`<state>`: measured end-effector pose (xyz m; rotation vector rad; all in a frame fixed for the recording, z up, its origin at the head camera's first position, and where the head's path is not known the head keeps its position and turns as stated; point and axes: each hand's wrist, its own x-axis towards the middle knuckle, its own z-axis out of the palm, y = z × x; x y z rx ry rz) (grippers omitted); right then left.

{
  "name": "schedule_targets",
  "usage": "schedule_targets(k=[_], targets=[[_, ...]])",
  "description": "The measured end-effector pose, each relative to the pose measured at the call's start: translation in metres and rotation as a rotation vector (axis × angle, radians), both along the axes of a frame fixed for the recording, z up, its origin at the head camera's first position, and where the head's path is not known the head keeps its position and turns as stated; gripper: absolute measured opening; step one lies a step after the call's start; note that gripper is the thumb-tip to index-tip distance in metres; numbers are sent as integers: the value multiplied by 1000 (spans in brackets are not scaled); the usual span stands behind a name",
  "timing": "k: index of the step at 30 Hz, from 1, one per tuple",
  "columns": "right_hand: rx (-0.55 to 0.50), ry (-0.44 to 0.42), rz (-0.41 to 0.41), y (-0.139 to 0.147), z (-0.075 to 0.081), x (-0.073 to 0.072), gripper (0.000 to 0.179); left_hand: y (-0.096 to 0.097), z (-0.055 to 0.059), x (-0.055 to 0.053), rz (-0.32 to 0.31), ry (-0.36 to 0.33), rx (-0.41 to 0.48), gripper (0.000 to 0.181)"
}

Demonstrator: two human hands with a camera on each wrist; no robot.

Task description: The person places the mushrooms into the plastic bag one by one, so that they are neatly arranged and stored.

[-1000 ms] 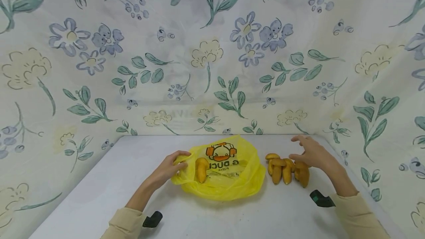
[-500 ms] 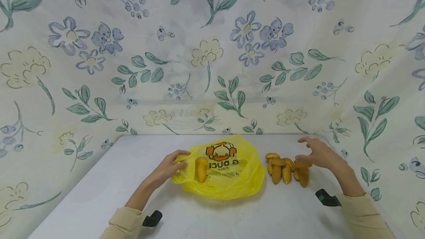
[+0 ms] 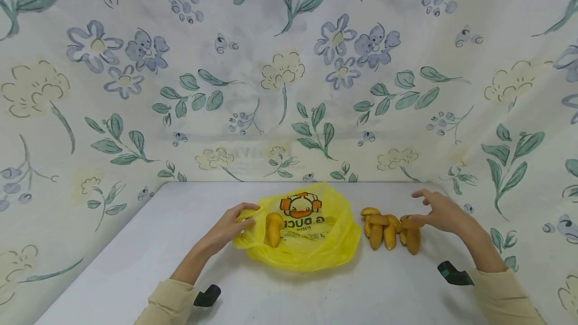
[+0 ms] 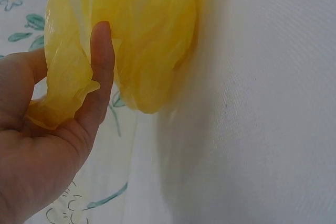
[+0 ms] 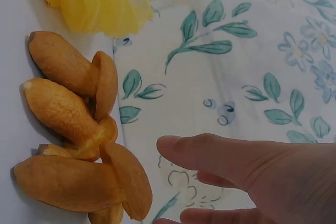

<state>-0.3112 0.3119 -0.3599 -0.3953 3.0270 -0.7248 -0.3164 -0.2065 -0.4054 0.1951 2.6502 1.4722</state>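
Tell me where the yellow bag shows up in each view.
Head: yellow bag, below centre, its edge in the left hand.
Left wrist: upper left, cut off by the top edge.
Right wrist: top left, also cut off.
Shared landmark: the floral backdrop, visible in all three.

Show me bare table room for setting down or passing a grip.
Bare: near middle of the table, bordered by the yellow bag, left sleeve and right sleeve; also between the left grip and the table's left edge. Crowded: right of the bag, where bunched mushrooms leave little room, with the right grip at their right end.
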Motion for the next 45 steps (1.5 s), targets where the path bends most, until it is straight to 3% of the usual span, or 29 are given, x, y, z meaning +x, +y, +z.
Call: schedule_targets(k=[30,45], targets=[[1,-122,13,10,-7,-7,62,2,2,0,11,5,-7,39],[-20,-130,72,12,-11,-7,51,2,-1,-1,19,-7,-2,38]])
